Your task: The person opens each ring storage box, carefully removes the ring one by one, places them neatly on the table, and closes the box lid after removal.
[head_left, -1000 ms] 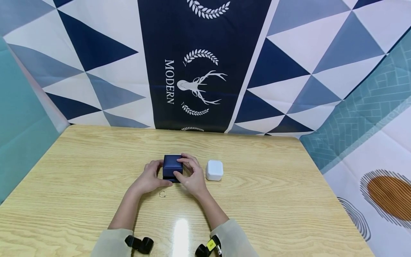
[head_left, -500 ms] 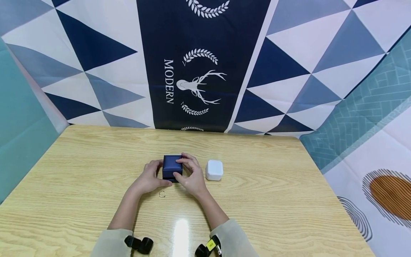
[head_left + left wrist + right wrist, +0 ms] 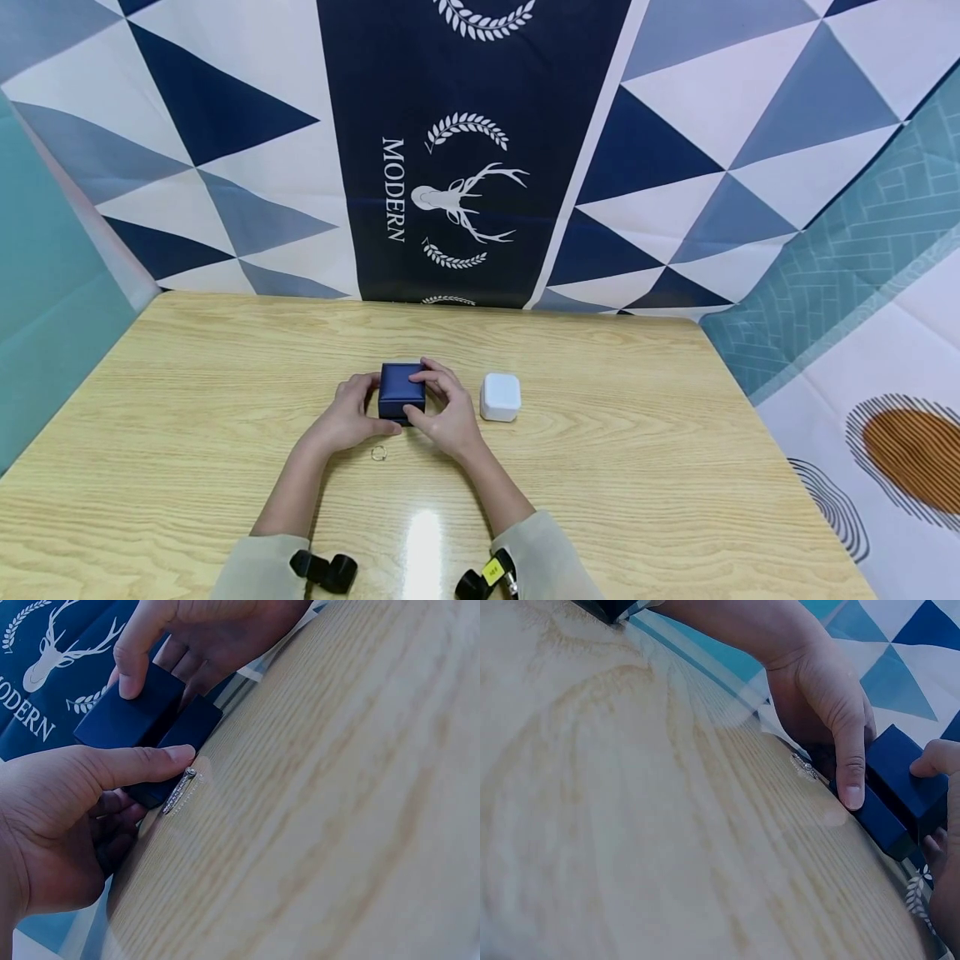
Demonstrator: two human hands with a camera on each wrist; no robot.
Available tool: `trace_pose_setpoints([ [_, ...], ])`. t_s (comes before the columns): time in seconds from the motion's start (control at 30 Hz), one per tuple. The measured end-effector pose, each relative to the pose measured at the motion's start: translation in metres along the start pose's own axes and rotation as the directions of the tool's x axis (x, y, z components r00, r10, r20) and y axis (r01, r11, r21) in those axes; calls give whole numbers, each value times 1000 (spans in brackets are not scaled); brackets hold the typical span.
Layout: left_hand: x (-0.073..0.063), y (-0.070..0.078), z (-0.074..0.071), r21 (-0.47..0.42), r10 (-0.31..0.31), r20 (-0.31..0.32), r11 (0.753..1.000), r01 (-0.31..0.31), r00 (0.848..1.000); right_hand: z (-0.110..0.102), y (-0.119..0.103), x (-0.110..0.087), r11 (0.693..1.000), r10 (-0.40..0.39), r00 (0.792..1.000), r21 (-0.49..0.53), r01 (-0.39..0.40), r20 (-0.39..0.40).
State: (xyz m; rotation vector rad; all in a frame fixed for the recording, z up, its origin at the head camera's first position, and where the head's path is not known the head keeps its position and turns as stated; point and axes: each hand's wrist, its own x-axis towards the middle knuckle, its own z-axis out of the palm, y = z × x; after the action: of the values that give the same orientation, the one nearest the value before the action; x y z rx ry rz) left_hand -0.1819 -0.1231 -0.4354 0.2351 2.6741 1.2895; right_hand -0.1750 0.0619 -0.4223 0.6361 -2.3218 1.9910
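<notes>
We grip the blue box (image 3: 399, 387) with left hand (image 3: 348, 421) and right hand (image 3: 453, 421), fingers (image 3: 433, 377) bent, near a ring (image 3: 178, 793).

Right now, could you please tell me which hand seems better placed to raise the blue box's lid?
Probably the right hand: it grips the lid, while the left hand holds the base underneath.

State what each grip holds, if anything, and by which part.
Both hold one navy box: left grip on its base, right grip on its lid.
</notes>
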Motion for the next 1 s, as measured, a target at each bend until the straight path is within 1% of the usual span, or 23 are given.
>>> trace_pose_setpoints([
  [0.17, -1, 0, 0, -4, 2, -1, 1000, -2, 1000, 0, 0, 0, 1000, -6, 1000, -9, 6, 3],
  [0.4, -1, 1, 0, -1, 7, -10, 1000, -7, 1000, 0, 2, 1, 999, -45, 999, -3, 45, 11],
  [0.6, -1, 0, 0, -6, 10, -11, 1000, -11, 1000, 0, 3, 1, 999, -42, 999, 8, 41, 17],
  [0.83, -1, 1, 0, -2, 16, -11, 1000, -16, 1000, 1, 33, 7, 999, -44, 999, -13, 44, 16],
  [1.0, -1, 1, 0, -7, 14, -10, 1000, -14, 1000, 2, 35, 6, 998, -59, 998, -31, 59, 9],
])
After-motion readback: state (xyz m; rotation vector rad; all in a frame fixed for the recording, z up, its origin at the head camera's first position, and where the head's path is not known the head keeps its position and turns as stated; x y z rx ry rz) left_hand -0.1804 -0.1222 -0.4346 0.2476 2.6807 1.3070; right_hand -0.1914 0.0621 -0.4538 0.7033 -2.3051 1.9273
